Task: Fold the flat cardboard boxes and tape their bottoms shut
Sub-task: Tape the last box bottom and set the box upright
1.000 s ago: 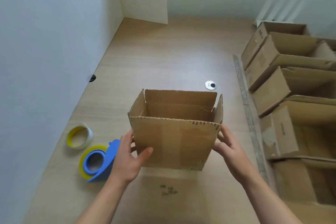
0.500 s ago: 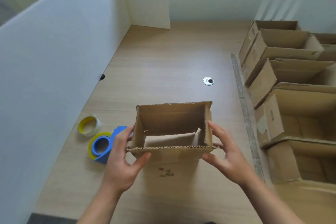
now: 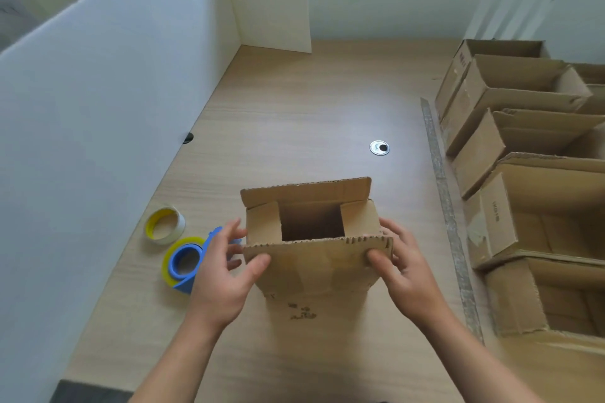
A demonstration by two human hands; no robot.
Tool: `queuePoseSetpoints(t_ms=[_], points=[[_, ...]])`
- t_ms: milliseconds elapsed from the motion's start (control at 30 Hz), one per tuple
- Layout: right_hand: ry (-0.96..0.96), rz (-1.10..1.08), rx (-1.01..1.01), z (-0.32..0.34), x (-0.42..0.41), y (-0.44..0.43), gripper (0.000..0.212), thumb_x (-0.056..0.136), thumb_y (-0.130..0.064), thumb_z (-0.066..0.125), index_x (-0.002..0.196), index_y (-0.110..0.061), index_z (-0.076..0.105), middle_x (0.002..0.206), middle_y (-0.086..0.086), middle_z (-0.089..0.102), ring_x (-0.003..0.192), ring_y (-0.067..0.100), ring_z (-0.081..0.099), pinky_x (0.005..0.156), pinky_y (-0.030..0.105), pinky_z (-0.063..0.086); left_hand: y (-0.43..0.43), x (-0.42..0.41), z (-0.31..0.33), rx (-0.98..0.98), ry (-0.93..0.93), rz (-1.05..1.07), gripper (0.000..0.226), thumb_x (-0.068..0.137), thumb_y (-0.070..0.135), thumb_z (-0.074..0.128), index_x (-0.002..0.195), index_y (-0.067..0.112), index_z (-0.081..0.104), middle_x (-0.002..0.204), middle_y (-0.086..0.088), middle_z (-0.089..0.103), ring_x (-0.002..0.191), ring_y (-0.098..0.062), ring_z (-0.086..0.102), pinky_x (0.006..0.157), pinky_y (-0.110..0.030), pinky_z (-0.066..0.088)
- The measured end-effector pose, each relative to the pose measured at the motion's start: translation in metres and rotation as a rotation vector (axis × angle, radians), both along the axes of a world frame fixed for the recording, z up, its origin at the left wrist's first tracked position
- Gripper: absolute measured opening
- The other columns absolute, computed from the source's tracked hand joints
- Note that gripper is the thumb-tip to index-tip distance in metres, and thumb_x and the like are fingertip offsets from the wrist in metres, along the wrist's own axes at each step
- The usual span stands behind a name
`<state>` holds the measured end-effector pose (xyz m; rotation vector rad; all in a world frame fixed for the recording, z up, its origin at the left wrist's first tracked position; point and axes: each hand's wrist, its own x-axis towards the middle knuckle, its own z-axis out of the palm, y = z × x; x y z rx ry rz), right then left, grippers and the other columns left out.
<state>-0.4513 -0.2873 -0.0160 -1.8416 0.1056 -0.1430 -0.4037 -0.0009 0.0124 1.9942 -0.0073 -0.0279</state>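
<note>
Our left hand (image 3: pixel 222 271) and right hand (image 3: pixel 407 275) pinch the cardboard box (image 3: pixel 314 262) by its near flap's corners, apparently to fold it shut.

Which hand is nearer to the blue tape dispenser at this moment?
Left. The left hand holds the left edge of the cardboard box, directly beside the blue tape dispenser; the right hand holds the right edge, on the box's far side.
</note>
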Motion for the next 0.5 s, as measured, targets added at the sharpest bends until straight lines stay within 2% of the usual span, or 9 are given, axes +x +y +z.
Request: queuePoseSetpoints(t_ms=[67,100,167,233,267,333,400,500], points=[[0.011,-0.062,0.016,0.003,0.004,0.002,0.028,0.083,-0.055,0.059,0.111,-0.052,0.065,0.13,-0.028,0.048,0.126,0.0,0.049,0.092,0.031,0.052,0.0,0.013,0.004,0.016,0.054,0.002,0.09,0.073,0.044,0.081,0.147,0.043,0.03,0.118,0.017,0.054,0.104,0.003,0.057,0.089,-0.026,0.048],[0.021,-0.09,-0.002,0.004,0.006,0.002,0.032,0.082,-0.057,0.059,0.113,-0.052,0.062,0.126,-0.03,0.05,0.123,-0.003,0.05,0.089,0.03,0.052,-0.001,0.019,0.005,0.049,0.065,-0.006,0.098,0.075,0.04,0.083,0.152,0.041,0.022,0.118,0.016,0.052,0.106,-0.001,0.056,0.091,-0.029,0.049],[0.062,-0.116,-0.017,0.005,0.01,0.002,0.04,0.084,-0.052,0.063,0.121,-0.058,0.049,0.123,-0.035,0.049,0.117,-0.014,0.047,0.083,0.018,0.048,-0.005,0.031,0.007,0.132,0.052,-0.033,0.107,0.078,0.033,0.083,0.154,0.043,0.01,0.127,0.014,0.045,0.111,-0.004,0.052,0.091,-0.028,0.049],[0.108,-0.128,0.003,0.003,0.012,0.002,0.054,0.09,-0.042,0.067,0.132,-0.06,0.037,0.127,-0.033,0.047,0.114,-0.019,0.044,0.08,0.011,0.043,-0.01,0.041,0.007,0.158,0.06,-0.066,0.11,0.078,0.03,0.082,0.154,0.048,0.004,0.136,0.014,0.033,0.117,-0.006,0.046,0.082,-0.016,0.044],[0.128,-0.134,0.007,0.002,0.013,0.002,0.061,0.092,-0.038,0.067,0.138,-0.058,0.033,0.129,-0.029,0.047,0.114,-0.02,0.044,0.081,0.01,0.041,-0.012,0.045,0.008,0.149,0.08,-0.088,0.107,0.079,0.028,0.081,0.153,0.05,0.006,0.138,0.015,0.032,0.118,-0.006,0.046,0.079,-0.013,0.042],[0.153,-0.144,0.011,0.001,0.014,0.003,0.07,0.092,-0.035,0.066,0.147,-0.053,0.026,0.134,-0.02,0.045,0.118,-0.018,0.042,0.088,0.012,0.038,-0.015,0.05,0.007,0.113,0.091,-0.127,0.091,0.081,0.026,0.079,0.147,0.053,0.023,0.137,0.015,0.039,0.116,-0.005,0.051,0.076,-0.011,0.043],[0.159,-0.157,0.024,0.001,0.015,0.003,0.075,0.093,-0.031,0.066,0.149,-0.054,0.022,0.138,-0.016,0.043,0.121,-0.019,0.038,0.095,0.017,0.035,-0.016,0.05,0.004,0.103,0.028,-0.144,0.063,0.083,0.023,0.078,0.127,0.051,0.044,0.131,0.013,0.051,0.111,0.001,0.055,0.073,-0.008,0.046],[0.17,-0.153,0.034,0.005,0.016,0.001,0.074,0.095,-0.028,0.064,0.147,-0.06,0.021,0.142,-0.021,0.038,0.117,-0.029,0.033,0.104,0.02,0.03,-0.018,0.044,-0.002,0.172,-0.043,-0.167,0.035,0.086,0.029,0.074,0.102,0.051,0.052,0.116,0.016,0.057,0.105,0.009,0.054,0.073,-0.006,0.048]])
